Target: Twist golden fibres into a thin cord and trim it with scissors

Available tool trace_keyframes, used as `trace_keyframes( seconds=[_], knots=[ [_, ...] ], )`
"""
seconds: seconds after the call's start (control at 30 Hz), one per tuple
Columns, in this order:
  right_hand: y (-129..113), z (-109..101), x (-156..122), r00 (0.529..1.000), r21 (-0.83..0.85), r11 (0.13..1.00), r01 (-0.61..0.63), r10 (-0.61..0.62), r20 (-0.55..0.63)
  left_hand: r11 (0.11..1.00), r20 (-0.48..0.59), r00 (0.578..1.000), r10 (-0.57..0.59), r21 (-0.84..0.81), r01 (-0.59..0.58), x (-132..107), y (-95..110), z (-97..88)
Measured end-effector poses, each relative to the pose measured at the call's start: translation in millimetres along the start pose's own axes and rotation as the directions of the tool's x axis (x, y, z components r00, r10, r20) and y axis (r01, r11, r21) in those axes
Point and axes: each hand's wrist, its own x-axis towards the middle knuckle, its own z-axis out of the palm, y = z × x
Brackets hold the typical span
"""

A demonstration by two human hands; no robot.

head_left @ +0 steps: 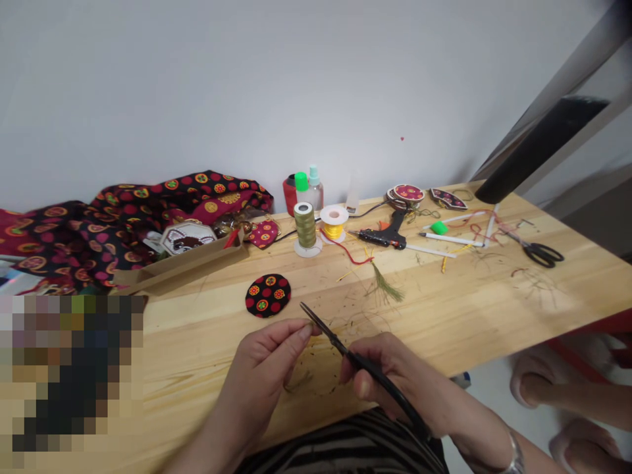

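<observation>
Scissors [340, 346] in right hand [395, 363]; left hand [269, 355] in pinch, contents unclear; glue gun [390, 236] markings illegible

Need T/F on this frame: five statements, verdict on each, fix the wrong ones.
1. The right hand holds a pair of black scissors. True.
2. The olive thread spool lies on its side. False: it stands upright.
3. A round patterned fabric patch lies on the table, apart from both hands. True.
4. The left hand holds the glue gun. False: the glue gun lies on the table; the left thumb and forefinger are pinched together by the scissor blades. Anything between them is too small to tell.
5. A second pair of scissors lies toward the right end of the table. True.
</observation>
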Motion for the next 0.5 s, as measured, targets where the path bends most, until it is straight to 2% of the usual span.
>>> trace_keyframes(
  seconds=[0.17,0.33,0.5],
  knots=[
    [3.6,0.2,0.2,0.999,-0.008,1.0,0.017,-0.017,-0.03,1.0,-0.014,1.0,-0.006,0.001,0.006,0.1,0.2,1.0],
    [2.2,-0.7,0.7,1.0,0.042,0.999,-0.017,0.017,0.001,1.0,-0.011,1.0,-0.014,-0.023,0.013,-0.4,1.4,0.5],
    [5.5,0.2,1.9,1.0,0.034,0.999,-0.019,0.019,-0.019,0.998,-0.03,0.999,-0.032,-0.058,0.03,1.3,-0.5,-3.1]
  ],
)
